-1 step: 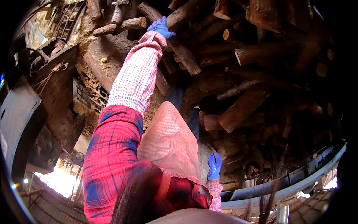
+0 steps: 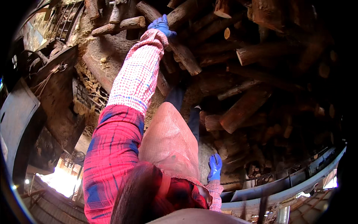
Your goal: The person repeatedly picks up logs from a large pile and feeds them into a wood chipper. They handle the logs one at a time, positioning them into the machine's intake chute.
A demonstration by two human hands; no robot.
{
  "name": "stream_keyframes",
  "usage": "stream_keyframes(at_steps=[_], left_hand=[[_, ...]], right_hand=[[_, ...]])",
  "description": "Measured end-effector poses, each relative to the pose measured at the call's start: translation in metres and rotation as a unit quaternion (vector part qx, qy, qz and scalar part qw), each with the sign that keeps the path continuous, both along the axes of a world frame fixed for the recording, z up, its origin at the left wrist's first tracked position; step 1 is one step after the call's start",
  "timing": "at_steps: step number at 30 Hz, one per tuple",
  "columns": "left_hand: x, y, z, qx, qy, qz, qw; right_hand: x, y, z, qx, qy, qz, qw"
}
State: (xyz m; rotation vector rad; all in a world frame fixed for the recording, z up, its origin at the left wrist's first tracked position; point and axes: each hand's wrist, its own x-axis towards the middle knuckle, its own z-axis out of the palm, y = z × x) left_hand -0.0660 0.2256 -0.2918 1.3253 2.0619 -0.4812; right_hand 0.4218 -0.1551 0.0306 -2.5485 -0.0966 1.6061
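My left hand (image 2: 161,27), in a blue glove, reaches far forward with its arm stretched out. It grips a long bark-covered log (image 2: 186,59) that slants from the upper left toward the middle of the pile. The log passes beneath the palm, and the thumb points to the right along its side; part of the fingers' hold is hidden by the hand. Lower down, my right hand (image 2: 214,167), gloved in the same blue, hangs beside my pinkish apron (image 2: 171,138). Its fingers are apart and nothing shows in them.
Several cut logs (image 2: 244,108) lie jumbled in the dark on the right. A shorter log (image 2: 130,23) lies left of my left hand. Metal sheets (image 2: 18,115) stand at the left, and a curved-looking metal beam (image 2: 287,192) runs along the lower right.
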Motion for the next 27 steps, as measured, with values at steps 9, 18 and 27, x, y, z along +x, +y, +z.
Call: stream_keyframes(at_steps=[9, 18, 27], left_hand=[[-0.024, -0.063, 0.029, 0.052, -0.24, 0.042, 0.968], [0.042, -0.124, 0.315, -0.011, -0.182, -0.354, 0.917], [0.228, -0.077, 0.492, 0.242, -0.21, -0.731, 0.602]], right_hand=[[0.0, -0.032, -0.025, 0.011, 0.032, 0.081, 0.996], [-0.129, 0.237, 0.084, 0.483, 0.011, 0.516, 0.707], [-0.017, 0.166, 0.15, 0.341, 0.141, 0.475, 0.799]])
